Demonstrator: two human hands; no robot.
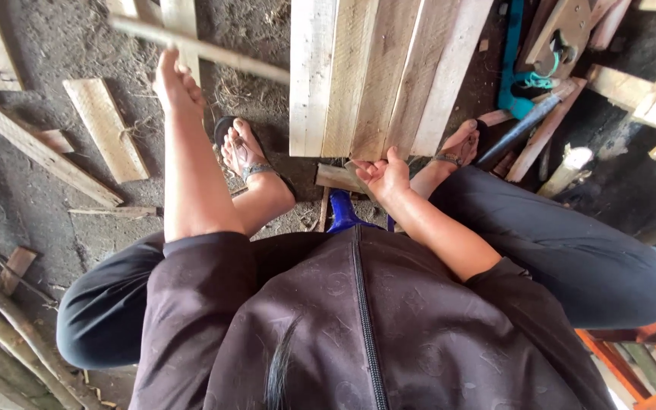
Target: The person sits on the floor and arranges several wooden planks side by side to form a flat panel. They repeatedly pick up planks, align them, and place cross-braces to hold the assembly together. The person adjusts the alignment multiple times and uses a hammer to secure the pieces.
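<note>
Left hand (pixel 175 82) of mine is stretched far out, fingers closed around a thin wooden strip (pixel 214 52) that runs slantwise above the dirt floor (pixel 32 190). I hold that strip at one spot only, so its long free end toward the boards could sag, swing or twist out of my grip, I reckon. Below it, my left sandalled foot (pixel 243 152) rests on the ground, and a dropped strip would likely land right on those bare toes.

At the middle, 4 pale planks (pixel 377 76) lie side by side, their near ends toward me. My right hand (pixel 383 173) is curled tight at those near ends, beside a short wood offcut (pixel 337 177); whether the fingers pinch the plank edge or the offcut, I cannot tell. Rough sawn edges there could give me a splinter, and if the planks shift, my knuckles sit where they would be pinched.

Further right, my right foot (pixel 457 144) touches the outer plank, near a dark metal bar (pixel 518 129) and a blue tool (pixel 512 76). A loose plank sliding sideways could knock against these or trap that foot.
</note>
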